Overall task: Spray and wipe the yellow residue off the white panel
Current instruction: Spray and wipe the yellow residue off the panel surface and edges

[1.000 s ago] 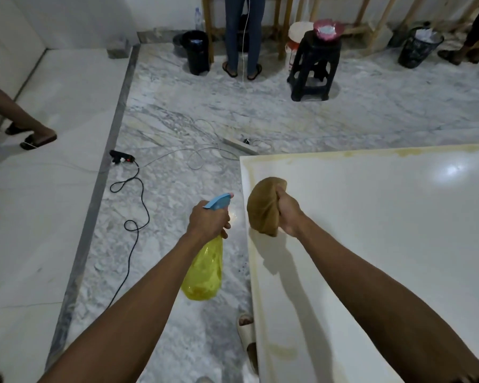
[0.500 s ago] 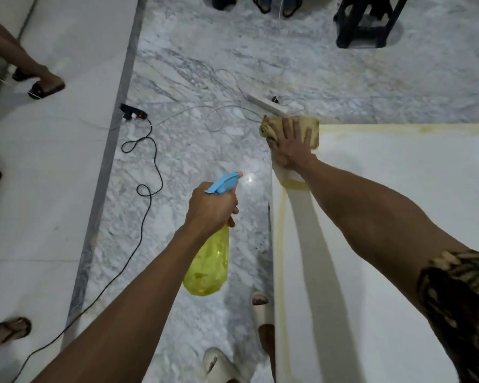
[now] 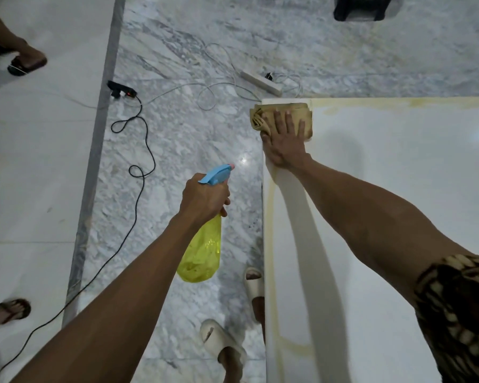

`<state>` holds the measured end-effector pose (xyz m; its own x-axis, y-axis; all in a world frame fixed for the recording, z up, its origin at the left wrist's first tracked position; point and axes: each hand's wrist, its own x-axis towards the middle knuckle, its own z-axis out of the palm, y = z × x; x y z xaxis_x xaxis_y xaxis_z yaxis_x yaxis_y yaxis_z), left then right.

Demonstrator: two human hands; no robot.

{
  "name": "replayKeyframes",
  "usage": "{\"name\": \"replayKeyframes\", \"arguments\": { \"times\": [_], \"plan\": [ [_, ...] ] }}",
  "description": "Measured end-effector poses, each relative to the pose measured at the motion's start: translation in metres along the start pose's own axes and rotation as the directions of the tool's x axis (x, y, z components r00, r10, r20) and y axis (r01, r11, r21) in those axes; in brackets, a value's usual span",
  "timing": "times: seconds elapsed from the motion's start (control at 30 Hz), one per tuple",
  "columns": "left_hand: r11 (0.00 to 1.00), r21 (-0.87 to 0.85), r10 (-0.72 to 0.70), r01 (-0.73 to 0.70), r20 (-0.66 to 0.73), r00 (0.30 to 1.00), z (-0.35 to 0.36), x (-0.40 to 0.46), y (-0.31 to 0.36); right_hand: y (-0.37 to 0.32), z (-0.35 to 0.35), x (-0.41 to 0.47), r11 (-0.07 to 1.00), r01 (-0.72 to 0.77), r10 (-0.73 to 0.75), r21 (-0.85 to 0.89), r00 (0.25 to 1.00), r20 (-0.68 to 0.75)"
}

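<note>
The white panel [image 3: 398,189] fills the right side of the view, with yellow residue [image 3: 398,104] streaked along its far edge and down its left edge. My right hand [image 3: 284,139] lies flat with straight fingers on a tan cloth [image 3: 299,111], pressing it onto the panel's far left corner. My left hand [image 3: 205,199] grips the neck of a yellow spray bottle [image 3: 202,255] with a blue trigger head, held in the air over the floor left of the panel.
Marble floor [image 3: 191,134] lies left of the panel. A black cable [image 3: 138,150] and a white power strip [image 3: 260,82] lie on it. My feet in pale slippers [image 3: 221,344] stand by the panel's left edge. Other people's sandalled feet [image 3: 25,63] are at far left. A black stool [image 3: 362,6] stands at the top.
My right hand went from holding the bunched cloth in the air to pressing it flat on the panel's far left corner. The view tilted down. The spray bottle barely moved.
</note>
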<state>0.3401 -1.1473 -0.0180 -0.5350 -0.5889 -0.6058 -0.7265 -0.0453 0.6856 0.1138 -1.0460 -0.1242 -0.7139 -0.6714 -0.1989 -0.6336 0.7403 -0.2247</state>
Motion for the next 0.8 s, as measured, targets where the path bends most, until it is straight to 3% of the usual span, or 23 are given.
{"name": "replayKeyframes", "arguments": {
  "times": [0.37,0.8],
  "plan": [
    [0.999,-0.024,0.034,-0.032,0.048,0.998,0.014,-0.062,-0.030,-0.005,0.033,-0.103,0.999,0.026,-0.027,-0.040,1.000,-0.014],
    [0.995,0.059,0.078,-0.085,0.124,0.989,0.009,-0.170,-0.120,-0.040,0.078,-0.304,0.999,-0.042,0.041,-0.022,0.998,-0.040]
  ]
}}
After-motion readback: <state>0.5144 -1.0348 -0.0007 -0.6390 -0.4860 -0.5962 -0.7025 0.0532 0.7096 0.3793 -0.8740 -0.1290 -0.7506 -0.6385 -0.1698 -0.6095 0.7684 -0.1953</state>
